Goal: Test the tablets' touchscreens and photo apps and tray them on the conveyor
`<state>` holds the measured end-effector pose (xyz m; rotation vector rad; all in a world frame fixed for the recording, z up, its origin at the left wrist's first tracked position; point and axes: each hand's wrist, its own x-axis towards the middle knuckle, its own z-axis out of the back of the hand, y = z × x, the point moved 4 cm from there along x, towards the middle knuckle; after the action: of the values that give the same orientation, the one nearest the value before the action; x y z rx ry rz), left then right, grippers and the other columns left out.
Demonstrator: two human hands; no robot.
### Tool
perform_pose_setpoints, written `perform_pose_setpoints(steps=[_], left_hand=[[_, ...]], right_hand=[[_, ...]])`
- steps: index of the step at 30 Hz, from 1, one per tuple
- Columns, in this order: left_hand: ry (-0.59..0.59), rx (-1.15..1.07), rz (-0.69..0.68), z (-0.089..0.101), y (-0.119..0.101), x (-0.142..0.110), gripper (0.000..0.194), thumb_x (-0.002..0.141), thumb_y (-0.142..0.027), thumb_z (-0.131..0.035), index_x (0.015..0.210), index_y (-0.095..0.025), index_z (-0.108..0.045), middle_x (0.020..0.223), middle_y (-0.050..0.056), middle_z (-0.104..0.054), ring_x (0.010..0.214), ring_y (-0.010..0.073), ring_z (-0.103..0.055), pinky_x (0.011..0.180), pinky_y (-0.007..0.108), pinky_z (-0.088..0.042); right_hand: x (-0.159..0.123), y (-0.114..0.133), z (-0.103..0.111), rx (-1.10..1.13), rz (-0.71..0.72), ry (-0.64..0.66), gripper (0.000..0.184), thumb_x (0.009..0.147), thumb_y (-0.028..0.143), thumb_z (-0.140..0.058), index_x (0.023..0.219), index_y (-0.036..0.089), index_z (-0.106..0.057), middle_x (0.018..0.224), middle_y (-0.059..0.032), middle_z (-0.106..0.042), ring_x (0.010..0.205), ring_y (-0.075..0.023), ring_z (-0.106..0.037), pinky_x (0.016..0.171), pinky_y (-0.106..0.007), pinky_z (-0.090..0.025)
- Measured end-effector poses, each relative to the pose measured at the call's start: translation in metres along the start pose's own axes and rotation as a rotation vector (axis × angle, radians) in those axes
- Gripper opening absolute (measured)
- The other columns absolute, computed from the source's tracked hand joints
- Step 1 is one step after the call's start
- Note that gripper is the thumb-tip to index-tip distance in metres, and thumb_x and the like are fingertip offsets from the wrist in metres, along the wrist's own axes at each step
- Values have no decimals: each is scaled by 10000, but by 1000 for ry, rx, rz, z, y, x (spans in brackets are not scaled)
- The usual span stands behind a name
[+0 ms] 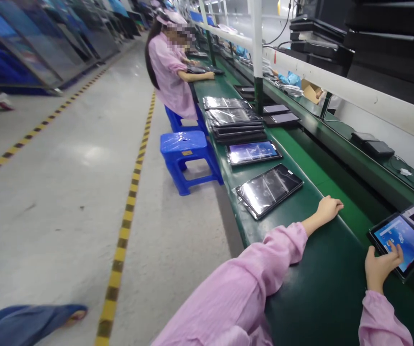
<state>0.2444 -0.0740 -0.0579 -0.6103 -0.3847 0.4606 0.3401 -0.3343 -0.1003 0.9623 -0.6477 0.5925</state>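
Observation:
My left hand (330, 208) rests at the inner edge of the green workbench (302, 283), fingers curled together, and nothing shows in them. At the lower right, my right hand (383, 263) is spread over a tablet (405, 240) whose lit screen shows a blue home screen with icons. Its fingertips are over the lower left of the screen; whether they press on it I cannot tell. Beyond my left hand lies a dark tablet (270, 190) in clear film. Behind that one is another tablet (253, 152) with its screen lit.
Stacked tablets (237, 129) stand farther along the bench. A green conveyor belt (322, 178) runs beside it. Blue stools (183, 144) stand at the left, near a seated co-worker (173, 72) in pink. A white post (257, 43) rises past the bench; black trays (390, 53) are piled upper right.

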Motion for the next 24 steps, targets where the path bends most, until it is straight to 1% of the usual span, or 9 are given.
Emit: perform_pose_setpoints(steps=[2, 5, 11, 15, 17, 19, 21, 23, 24], left_hand=[[-11, 43, 5, -5, 4, 15, 330, 1019, -400, -674, 1269, -185, -669, 1293, 109, -685, 1113, 251, -691, 974, 481, -600], [-38, 106, 19, -8, 15, 20, 316, 1012, -385, -684, 1255, -183, -675, 1309, 111, -677, 1149, 262, -676, 1000, 497, -585], [-100, 154, -41, -12, 23, -3, 288, 1012, -371, -684, 1226, -178, -690, 1326, 107, -679, 1230, 282, -650, 1074, 540, -538], [-168, 143, -55, 3, 19, -26, 346, 1015, -374, -667, 1299, -176, -670, 1382, 126, -668, 1319, 305, -608, 1130, 551, -485], [-231, 134, -29, 22, 24, -49, 421, 1006, -389, -659, 1377, -192, -637, 1433, 139, -653, 1378, 306, -569, 1178, 516, -442], [-327, 132, 45, 47, 40, -83, 520, 991, -397, -650, 1468, -209, -565, 1502, 146, -612, 1432, 302, -521, 1220, 481, -397], [-464, 142, 199, 73, 66, -129, 615, 995, -385, -604, 1552, -183, -441, 1565, 181, -535, 1479, 325, -462, 1246, 514, -356], [-610, 158, 412, 95, 96, -179, 679, 1006, -381, -545, 1594, -127, -319, 1591, 256, -454, 1503, 392, -407, 1232, 610, -332], [-662, 165, 513, 101, 110, -201, 725, 988, -390, -563, 1597, -113, -285, 1597, 279, -420, 1504, 426, -388, 1214, 643, -335]], right_hand=[[2, 1, 0, 2, 13, 8, 587, 808, 310, -654, 1325, 67, -519, 1418, -315, -451, 1438, -464, -381, 1180, -703, -301], [5, 0, -3, 12, 31, 17, 583, 808, 320, -665, 1314, 67, -528, 1395, -316, -469, 1419, -475, -395, 1167, -712, -313], [7, -4, -7, 18, 46, 20, 584, 810, 327, -682, 1316, 70, -543, 1432, -327, -446, 1422, -487, -391, 1170, -725, -309], [6, -6, -6, 16, 46, 20, 595, 823, 321, -680, 1338, 64, -531, 1451, -335, -441, 1445, -487, -378, 1188, -714, -299], [4, -6, -5, 21, 47, 21, 604, 820, 325, -686, 1341, 65, -530, 1448, -336, -447, 1449, -493, -377, 1191, -723, -292], [2, -6, -3, 28, 45, 19, 618, 818, 337, -693, 1348, 62, -531, 1449, -337, -448, 1451, -500, -375, 1192, -729, -289], [0, -6, -1, 36, 37, 13, 635, 819, 351, -700, 1360, 63, -533, 1455, -337, -442, 1455, -508, -370, 1192, -734, -287], [-2, -7, 0, 43, 23, 5, 648, 822, 364, -706, 1375, 73, -534, 1464, -331, -438, 1465, -515, -359, 1192, -743, -281], [-3, -7, 1, 46, 16, 4, 651, 824, 370, -707, 1379, 75, -536, 1464, -329, -441, 1468, -520, -356, 1193, -745, -280]])
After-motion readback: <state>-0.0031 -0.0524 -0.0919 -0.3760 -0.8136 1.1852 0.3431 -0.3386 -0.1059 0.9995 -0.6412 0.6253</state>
